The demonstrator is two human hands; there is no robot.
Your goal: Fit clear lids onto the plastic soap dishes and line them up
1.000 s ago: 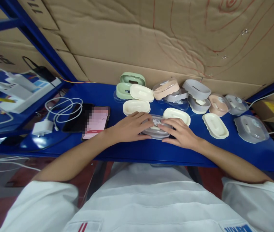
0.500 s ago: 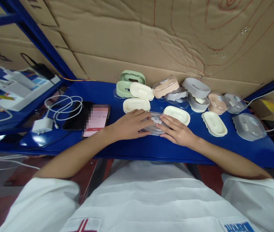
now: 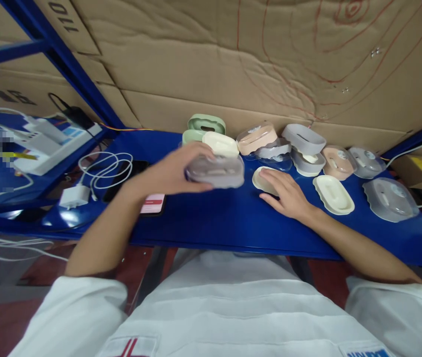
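Observation:
My left hand (image 3: 186,168) is wrapped round the left end of a grey soap box (image 3: 216,172) with a see-through shine, held tilted above the table and a little blurred. My right hand (image 3: 283,191) rests with fingers stretched over a cream soap tray (image 3: 261,179), thumb apart at its near side. The hand hides much of that tray. Behind the held box stand green soap boxes (image 3: 206,124) and another cream tray (image 3: 220,144). Farther right lies a cream tray (image 3: 333,194) by itself.
Peach boxes (image 3: 257,138), grey boxes (image 3: 303,138) and clear-lidded boxes (image 3: 390,198) line the back and right of the blue table (image 3: 203,223). On the left lie a phone (image 3: 153,204), a charger (image 3: 74,196) with coiled cable and a power strip (image 3: 52,148). Cardboard (image 3: 181,64) walls the back.
My left hand has lifted the soap box off the table and carried it left, turning it. My right hand has let go of it and shifted onto the cream tray.

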